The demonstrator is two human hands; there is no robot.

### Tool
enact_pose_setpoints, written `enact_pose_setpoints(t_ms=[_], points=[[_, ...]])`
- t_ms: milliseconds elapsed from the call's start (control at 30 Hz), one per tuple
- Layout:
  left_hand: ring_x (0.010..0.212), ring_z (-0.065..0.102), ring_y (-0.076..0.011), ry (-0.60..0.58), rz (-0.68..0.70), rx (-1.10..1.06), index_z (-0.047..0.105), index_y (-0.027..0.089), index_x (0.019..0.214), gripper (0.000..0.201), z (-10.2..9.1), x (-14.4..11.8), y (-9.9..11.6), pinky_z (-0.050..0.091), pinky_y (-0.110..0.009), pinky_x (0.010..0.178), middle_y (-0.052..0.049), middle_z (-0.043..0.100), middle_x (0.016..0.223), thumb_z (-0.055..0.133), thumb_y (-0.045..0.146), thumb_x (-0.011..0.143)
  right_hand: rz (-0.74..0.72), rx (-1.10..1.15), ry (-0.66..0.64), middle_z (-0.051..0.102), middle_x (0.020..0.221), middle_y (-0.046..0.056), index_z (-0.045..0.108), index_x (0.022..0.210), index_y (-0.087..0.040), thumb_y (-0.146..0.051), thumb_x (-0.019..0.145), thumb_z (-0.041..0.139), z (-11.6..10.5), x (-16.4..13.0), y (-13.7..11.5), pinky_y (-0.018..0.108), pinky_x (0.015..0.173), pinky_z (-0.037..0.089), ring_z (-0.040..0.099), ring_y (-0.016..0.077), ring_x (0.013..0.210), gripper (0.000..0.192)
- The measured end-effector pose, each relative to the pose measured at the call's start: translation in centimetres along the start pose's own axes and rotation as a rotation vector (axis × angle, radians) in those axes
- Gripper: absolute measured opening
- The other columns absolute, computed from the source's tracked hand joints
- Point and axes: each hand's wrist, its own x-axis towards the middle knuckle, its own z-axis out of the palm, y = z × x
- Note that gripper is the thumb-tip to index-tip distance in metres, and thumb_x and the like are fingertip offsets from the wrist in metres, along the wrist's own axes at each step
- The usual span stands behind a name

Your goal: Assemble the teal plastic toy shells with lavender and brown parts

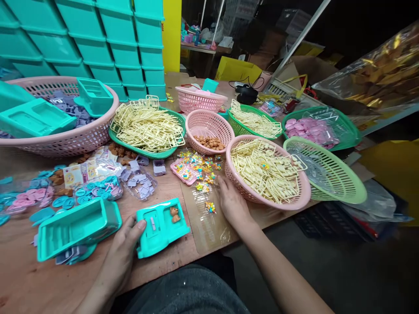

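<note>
While the left hand (122,248) rests at the near edge of the wooden table (26,279), its thumb presses on the left rim of a teal plastic tray piece (162,226), fingers curled under that edge so the piece is pinched and held. This piece is a flat, rounded-corner moulding with shallow recesses; a small brown bear figure (174,214) sits in its upper right recess and a pale lilac part (152,223) lies in the middle one. It lies flat on the table, just right of a deeper teal box part (77,227) that lies tipped on its side.

To the right, the right hand (233,204) lies palm down with fingers loosely spread, holding nothing that can be seen, its fingertips touching a clear plastic sheet (209,222) scattered with tiny multicoloured pieces (209,206). Its knuckles are just beside a pink basket (299,198) filled with cream plastic sprues.

Farther off, small lilac parts (140,181) fill a clear dish, and blue and pink discs (36,196) spread to the left. Behind them stand a smaller pink basket of brown figures (209,131), a green tray of cream frames (147,126) and a big pink basket (65,139) holding teal mouldings. Stacked teal bins (108,39) rise at the back.
</note>
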Motion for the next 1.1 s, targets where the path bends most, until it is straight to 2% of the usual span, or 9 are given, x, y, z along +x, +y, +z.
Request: enact_pose_setpoints(t_ms=[133,267,433,533,633,767,900,1000,1100], points=[[0.118,0.068,-0.0371,0.073,0.026,0.006,0.065,0.019,0.125,0.065,-0.2,-0.8,0.6,0.055,-0.046,0.101,-0.011,0.077,0.121,0.078,0.058,0.074,-0.022,-0.062,0.039,0.069,0.12,0.018,0.059,0.135,-0.012,-0.007,0.093,0.04,-1.1,-1.2,-0.9,0.037,0.071,0.06,0.071,0.0273,0.091,0.046],[0.122,0.066,-0.0355,0.089,0.047,0.008,0.063,0.022,0.127,0.065,-0.7,-1.4,0.9,0.055,-0.043,0.102,-0.009,0.075,0.126,0.077,0.059,0.075,-0.17,-0.025,0.132,0.071,0.115,0.014,0.059,0.135,-0.015,-0.006,0.092,0.044,-1.5,-3.3,-2.5,0.038,0.083,0.058,0.067,0.0278,0.101,0.047],[0.12,0.067,-0.0353,0.132,0.021,0.029,0.064,0.023,0.121,0.063,-1.5,-2.4,0.7,0.057,-0.04,0.096,-0.008,0.076,0.123,0.078,0.06,0.072,-0.347,0.06,-0.137,0.064,0.129,0.02,0.046,0.149,-0.012,-0.003,0.086,0.042,-0.5,-4.5,-5.5,0.049,0.089,0.056,0.061,0.032,0.106,0.063],[0.115,0.069,-0.0349,0.144,0.0,0.018,0.063,0.023,0.119,0.062,-1.9,-2.7,0.4,0.059,-0.039,0.091,-0.008,0.077,0.12,0.078,0.06,0.073,-0.341,0.212,-0.18,0.056,0.14,0.02,0.039,0.151,-0.01,-0.002,0.085,0.042,-0.8,-4.2,-5.9,0.052,0.103,0.051,0.054,0.0319,0.123,0.067],[0.115,0.069,-0.0337,0.143,0.014,0.008,0.063,0.023,0.121,0.062,-2.1,-2.8,0.2,0.059,-0.037,0.091,-0.007,0.076,0.121,0.078,0.06,0.074,-0.308,0.304,-0.18,0.06,0.128,0.019,0.053,0.138,-0.011,-0.014,0.096,0.048,-1.6,-3.6,-6.0,0.049,0.101,0.051,0.056,0.03,0.117,0.042],[0.119,0.068,-0.0335,0.146,0.02,-0.044,0.061,0.022,0.125,0.063,-1.8,-2.8,0.2,0.059,-0.038,0.092,-0.008,0.074,0.125,0.077,0.058,0.075,-0.267,0.354,-0.207,0.064,0.103,0.011,0.063,0.097,-0.018,-0.027,0.093,0.065,-2.0,-3.0,-6.8,0.044,0.085,0.052,0.059,0.0283,0.097,0.01],[0.116,0.069,-0.0329,0.111,0.033,-0.106,0.058,0.022,0.124,0.062,-1.3,-2.8,-0.1,0.059,-0.041,0.093,-0.009,0.075,0.123,0.078,0.054,0.075,-0.057,0.845,-0.211,0.053,0.072,-0.003,0.047,0.079,-0.022,-0.034,0.097,0.057,-2.2,-3.1,-8.2,0.029,0.064,0.045,0.052,0.0151,0.066,0.023],[0.115,0.07,-0.033,0.103,0.058,-0.11,0.056,0.021,0.126,0.065,-1.0,-2.8,-0.4,0.059,-0.043,0.094,-0.01,0.074,0.122,0.078,0.055,0.075,0.162,1.29,-0.321,0.053,0.066,-0.006,0.042,0.082,-0.024,-0.055,0.092,0.06,-2.6,-3.8,-9.9,0.022,0.049,0.041,0.05,0.0111,0.053,0.036],[0.115,0.07,-0.034,0.112,0.062,-0.094,0.054,0.021,0.126,0.067,-0.8,-2.8,-0.5,0.06,-0.044,0.093,-0.011,0.075,0.122,0.078,0.057,0.075,0.278,1.479,-0.417,0.059,0.061,-0.007,0.039,0.083,-0.025,-0.065,0.085,0.066,-2.9,-4.4,-11.3,0.019,0.041,0.039,0.051,0.0097,0.045,0.048]])
